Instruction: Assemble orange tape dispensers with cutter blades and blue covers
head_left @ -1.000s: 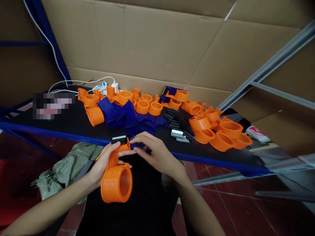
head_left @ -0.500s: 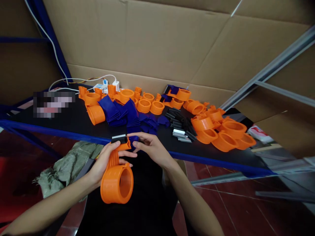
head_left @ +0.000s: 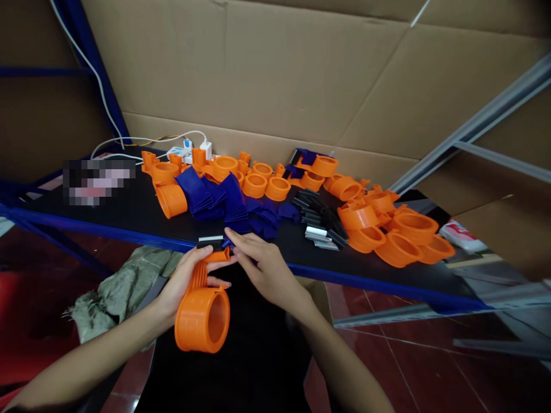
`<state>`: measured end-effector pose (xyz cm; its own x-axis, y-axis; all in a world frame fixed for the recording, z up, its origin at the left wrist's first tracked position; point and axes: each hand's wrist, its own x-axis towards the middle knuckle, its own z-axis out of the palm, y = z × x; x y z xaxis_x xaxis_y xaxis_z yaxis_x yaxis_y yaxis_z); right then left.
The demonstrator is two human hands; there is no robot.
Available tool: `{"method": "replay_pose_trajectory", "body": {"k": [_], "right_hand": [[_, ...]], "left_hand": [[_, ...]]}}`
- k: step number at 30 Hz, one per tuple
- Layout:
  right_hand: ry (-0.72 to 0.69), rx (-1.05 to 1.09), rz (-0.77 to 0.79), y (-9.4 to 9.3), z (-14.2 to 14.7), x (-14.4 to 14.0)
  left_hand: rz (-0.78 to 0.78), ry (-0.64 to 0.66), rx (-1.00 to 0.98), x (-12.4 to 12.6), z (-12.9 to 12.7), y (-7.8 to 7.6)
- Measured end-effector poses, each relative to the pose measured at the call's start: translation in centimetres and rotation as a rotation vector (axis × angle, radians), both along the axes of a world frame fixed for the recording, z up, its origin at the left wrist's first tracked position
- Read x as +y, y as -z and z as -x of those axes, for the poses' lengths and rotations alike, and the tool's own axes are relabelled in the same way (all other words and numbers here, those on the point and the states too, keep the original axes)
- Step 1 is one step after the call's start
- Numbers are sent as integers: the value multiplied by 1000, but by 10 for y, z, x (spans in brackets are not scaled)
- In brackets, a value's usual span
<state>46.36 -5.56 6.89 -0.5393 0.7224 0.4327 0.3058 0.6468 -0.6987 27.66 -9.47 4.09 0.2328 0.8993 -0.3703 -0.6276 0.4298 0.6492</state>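
An orange plastic part [head_left: 193, 321] with a wide ring at its lower end is gripped by my left hand [head_left: 183, 275], held in front of the shelf edge. Across its top end lies a black strip [head_left: 209, 244] with a pale toothed edge [head_left: 210, 238], and my left thumb presses on it. My right hand [head_left: 267, 264] is closed on a small dark blue plastic piece [head_left: 227, 242] at the right end of the strip. The fingers cover most of that blue piece.
On the black shelf [head_left: 116, 215] lie several orange ring parts [head_left: 253, 184], dark blue flat pieces [head_left: 196, 192] and black strips [head_left: 314, 212]. More orange rings [head_left: 398, 246] are heaped at the right. A power strip [head_left: 181, 152] with white cables stands behind. Crumpled sacking [head_left: 120, 287] hangs below left.
My right hand has moved in against the end of the black strip, and its fingers now cover more of the blue piece. My left hand keeps its hold on the orange part.
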Motion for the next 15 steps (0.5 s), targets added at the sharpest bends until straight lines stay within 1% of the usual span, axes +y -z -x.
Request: {"method": "replay_pose_trajectory", "body": {"k": [3,6,8,12,15], "right_hand": [[-84,24,217,-10,-18,9],[-192,74,418,-14,-30,16],[-250,97,497,-14,-33,19],[-292,121,645,-12,-33,23],[-316,168,704,-12,-33,26]], "left_hand": [[11,89,-3,-1,-1,-7],[3,144,28,-4,-5,-12],[7,145,48,-6,-6,-13],[-12,130,59,-6,-5,-14],[-17,139,82,-5,-4,-15]]}}
